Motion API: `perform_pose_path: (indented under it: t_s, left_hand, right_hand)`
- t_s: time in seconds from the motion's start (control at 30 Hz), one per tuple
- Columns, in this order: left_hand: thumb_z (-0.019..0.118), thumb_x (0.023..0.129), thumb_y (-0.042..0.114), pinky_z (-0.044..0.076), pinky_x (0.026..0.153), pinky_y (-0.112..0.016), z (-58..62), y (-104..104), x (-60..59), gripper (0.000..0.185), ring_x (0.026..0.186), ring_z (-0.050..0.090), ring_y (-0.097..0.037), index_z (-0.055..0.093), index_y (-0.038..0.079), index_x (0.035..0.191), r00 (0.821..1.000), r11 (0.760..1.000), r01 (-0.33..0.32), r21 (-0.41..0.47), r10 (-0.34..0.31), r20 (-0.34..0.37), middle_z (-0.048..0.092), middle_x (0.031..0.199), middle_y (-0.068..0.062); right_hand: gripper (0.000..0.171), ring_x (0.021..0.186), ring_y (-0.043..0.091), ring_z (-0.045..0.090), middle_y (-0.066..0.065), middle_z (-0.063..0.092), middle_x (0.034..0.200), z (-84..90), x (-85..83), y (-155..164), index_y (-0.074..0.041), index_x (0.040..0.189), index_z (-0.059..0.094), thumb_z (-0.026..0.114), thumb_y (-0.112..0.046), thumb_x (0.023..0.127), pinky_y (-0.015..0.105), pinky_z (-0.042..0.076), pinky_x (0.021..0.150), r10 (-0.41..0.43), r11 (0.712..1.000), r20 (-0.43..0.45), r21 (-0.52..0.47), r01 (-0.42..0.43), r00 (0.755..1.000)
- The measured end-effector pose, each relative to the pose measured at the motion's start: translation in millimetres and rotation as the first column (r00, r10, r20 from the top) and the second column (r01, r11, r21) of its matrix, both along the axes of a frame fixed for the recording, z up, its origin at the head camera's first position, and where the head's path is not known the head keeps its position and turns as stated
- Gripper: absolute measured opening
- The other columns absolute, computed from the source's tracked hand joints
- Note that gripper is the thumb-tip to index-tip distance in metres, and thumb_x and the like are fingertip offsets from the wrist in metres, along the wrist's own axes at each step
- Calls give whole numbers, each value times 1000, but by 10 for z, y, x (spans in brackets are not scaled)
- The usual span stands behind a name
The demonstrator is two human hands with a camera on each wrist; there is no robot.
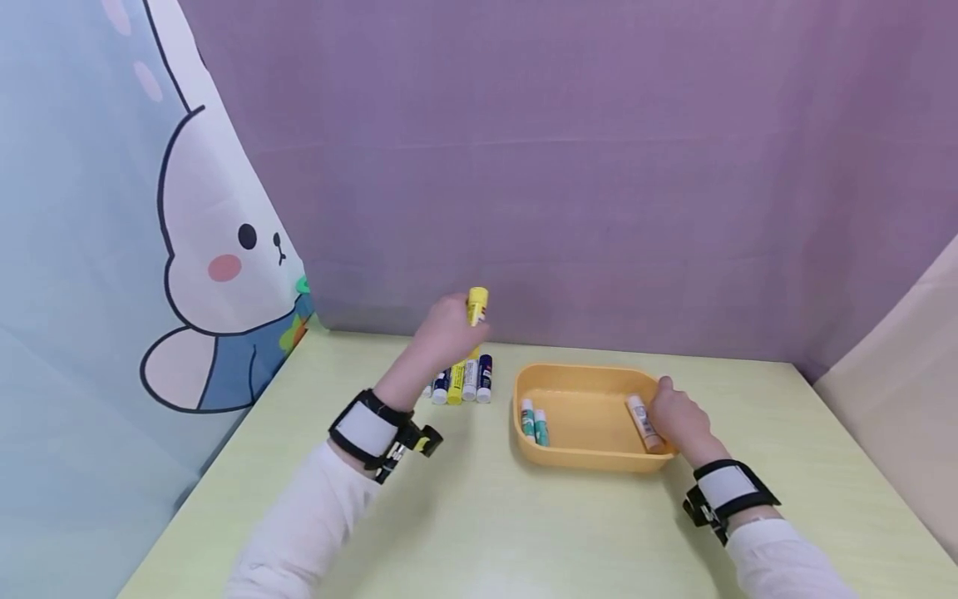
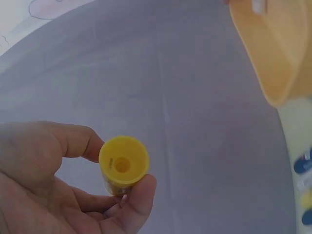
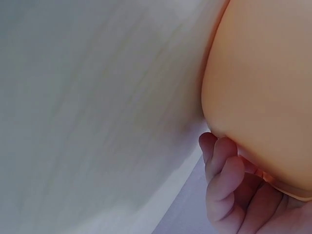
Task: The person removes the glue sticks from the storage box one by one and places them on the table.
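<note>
My left hand pinches a yellow glue stick between thumb and fingers, raised above a row of glue sticks on the table. In the left wrist view the hollow round end of the yellow glue stick faces the camera. My right hand grips the right side of an orange plastic tray, its fingers curled against the outer wall in the right wrist view. Inside the tray lie two teal-and-white glue sticks at the left and a pinkish one with a white end at the right.
The row left of the tray has dark blue, yellow and white glue sticks side by side, partly hidden by my left hand. Behind the pale green table hangs a purple curtain; a rabbit-print cloth hangs at left.
</note>
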State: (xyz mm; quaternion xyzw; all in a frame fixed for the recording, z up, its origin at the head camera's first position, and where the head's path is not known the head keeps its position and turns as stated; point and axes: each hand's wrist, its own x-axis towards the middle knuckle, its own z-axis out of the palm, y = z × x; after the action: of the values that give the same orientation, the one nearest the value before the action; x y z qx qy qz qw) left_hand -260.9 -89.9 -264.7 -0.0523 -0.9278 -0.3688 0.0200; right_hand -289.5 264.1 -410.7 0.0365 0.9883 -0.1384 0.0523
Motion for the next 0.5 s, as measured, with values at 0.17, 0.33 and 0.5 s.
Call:
perform_pose_path:
  t_s: [0.17,0.33,0.5]
  left_hand:
    - [56,90,22,48,46,-24,-127,-248,-52,24,59,57,-18,52,3,105,999,999,-42,-31,43,9,56,82,-11]
    - [57,90,22,52,59,-32,-326,-445,-141,38,74,60,-25,50,-4,117,996,992,-89,-91,91,13,57,94,-16]
    - [55,91,22,52,82,-43,-487,-575,-207,57,102,57,-36,38,-10,135,990,982,-131,-134,138,42,47,130,-28]
  right_hand:
    - [33,57,27,54,20,55,71,3,6,-9,13,118,30,33,-12,97,36,43,47,4,1000,-8,-1,-4,1000]
    - [32,58,28,55,20,55,72,12,12,-6,13,117,30,33,-12,97,37,43,48,2,1000,-5,-4,-2,1000]
    - [33,59,28,55,20,55,73,12,22,-4,13,118,30,32,-12,97,37,43,48,0,1000,-4,-10,0,1000]
